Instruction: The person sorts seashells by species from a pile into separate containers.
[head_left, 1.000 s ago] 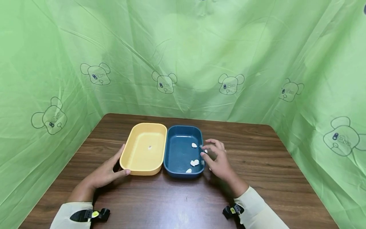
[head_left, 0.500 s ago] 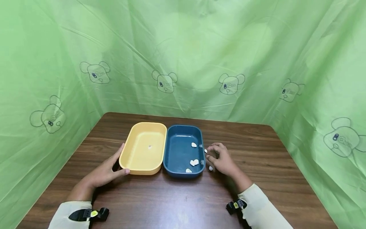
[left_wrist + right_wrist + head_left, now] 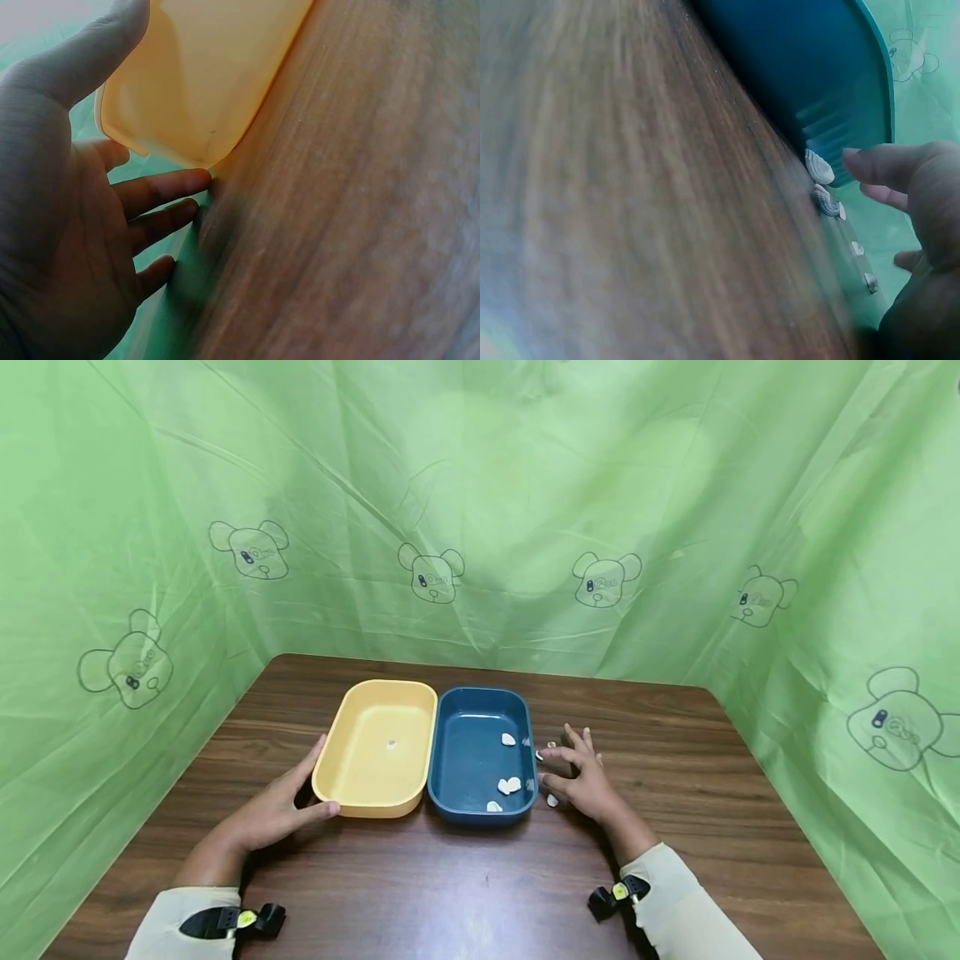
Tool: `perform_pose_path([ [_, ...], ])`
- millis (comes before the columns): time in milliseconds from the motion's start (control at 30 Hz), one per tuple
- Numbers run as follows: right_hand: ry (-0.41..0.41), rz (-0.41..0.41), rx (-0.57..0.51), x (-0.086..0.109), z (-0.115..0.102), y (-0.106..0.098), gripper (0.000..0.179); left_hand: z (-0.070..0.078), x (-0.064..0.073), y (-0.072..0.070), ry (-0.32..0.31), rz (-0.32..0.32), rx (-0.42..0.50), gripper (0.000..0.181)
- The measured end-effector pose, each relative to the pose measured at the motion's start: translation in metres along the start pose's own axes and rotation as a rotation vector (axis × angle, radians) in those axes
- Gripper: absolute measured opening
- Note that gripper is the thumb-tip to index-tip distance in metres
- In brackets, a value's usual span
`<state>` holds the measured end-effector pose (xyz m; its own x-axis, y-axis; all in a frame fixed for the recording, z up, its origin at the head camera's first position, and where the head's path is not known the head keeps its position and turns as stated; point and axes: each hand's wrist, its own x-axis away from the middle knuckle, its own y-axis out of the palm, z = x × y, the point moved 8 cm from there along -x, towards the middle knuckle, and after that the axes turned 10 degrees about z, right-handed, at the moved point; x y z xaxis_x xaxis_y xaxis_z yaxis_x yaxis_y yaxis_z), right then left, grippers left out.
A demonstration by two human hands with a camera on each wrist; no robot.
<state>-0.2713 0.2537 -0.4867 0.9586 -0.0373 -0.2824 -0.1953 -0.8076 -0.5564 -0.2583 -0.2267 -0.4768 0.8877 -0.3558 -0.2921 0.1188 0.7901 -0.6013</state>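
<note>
My left hand [image 3: 273, 810] is at the near left corner of a yellow plastic tray [image 3: 324, 777], thumb by the rim. In the left wrist view its fingers extend loosely below the tray [image 3: 202, 90]. My right hand [image 3: 588, 785] hovers just right of a blue tray [image 3: 480, 817], fingers spread and nothing held. Around it on the table lie several small seashells, one white shell [image 3: 552, 800] nearest me. The right wrist view shows a ridged white shell [image 3: 820, 166] and a grey-striped shell [image 3: 826, 201] close to the thumb.
Inside the blue tray are several white shells [image 3: 507, 739], mostly along its right side. A small pale spot [image 3: 392, 744] shows on the yellow tray's floor. The trays stand side by side on a brown wooden table [image 3: 420, 893], with a green curtain [image 3: 510, 485] behind.
My right hand has drawn back rightward from the blue tray's rim, curled its fingers, then spread them. Shells on the table beside the tray have come into sight. My left hand stays in place.
</note>
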Motion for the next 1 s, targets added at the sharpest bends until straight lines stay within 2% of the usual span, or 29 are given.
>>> perform_pose_path([
  [267,-0.041,-0.094,0.117,0.005,0.001,0.006,0.040,-0.002,0.000,0.004,-0.018,-0.005,0.003,0.115],
  [433,-0.042,-0.119,0.178,0.007,0.001,0.007,0.044,-0.003,0.001,0.009,-0.025,-0.012,0.012,0.115],
  [733,-0.109,-0.089,0.113,0.007,-0.004,0.010,0.040,0.000,0.000,0.003,-0.030,-0.002,0.011,0.115],
  [1000,-0.049,-0.127,0.204,0.006,-0.003,0.016,0.039,-0.002,0.002,0.000,-0.014,0.002,-0.018,0.114],
])
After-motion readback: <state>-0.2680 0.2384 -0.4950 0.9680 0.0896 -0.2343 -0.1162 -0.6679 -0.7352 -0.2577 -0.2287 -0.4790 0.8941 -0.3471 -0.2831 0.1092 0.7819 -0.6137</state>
